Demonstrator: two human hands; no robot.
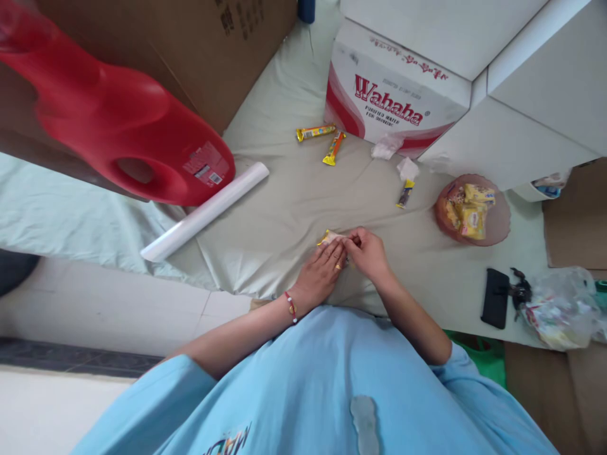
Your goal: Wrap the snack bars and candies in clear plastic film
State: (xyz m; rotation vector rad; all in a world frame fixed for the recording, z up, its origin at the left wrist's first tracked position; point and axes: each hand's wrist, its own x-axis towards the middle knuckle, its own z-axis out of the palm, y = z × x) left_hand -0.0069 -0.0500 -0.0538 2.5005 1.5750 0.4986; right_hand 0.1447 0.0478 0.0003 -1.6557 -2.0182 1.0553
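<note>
My left hand [321,273] and my right hand [367,253] meet over a small yellow snack wrapper [328,237] lying on the pale cloth [284,208]. Both pinch the wrapper, fingers pressed together on it. A red bead bracelet is on my left wrist. Two more wrapped bars [315,132] [334,148] lie farther away near the Wahaha box [393,95]. A third small bar [405,193] lies to the right beside crumpled white paper [406,169].
A pink plate [497,221] with yellow snack packs sits at right. A red jug [118,126] and a white roll [205,212] lie at left. A black wallet [496,298], keys [519,292] and a plastic bag [562,306] lie at right. Cardboard boxes stand behind.
</note>
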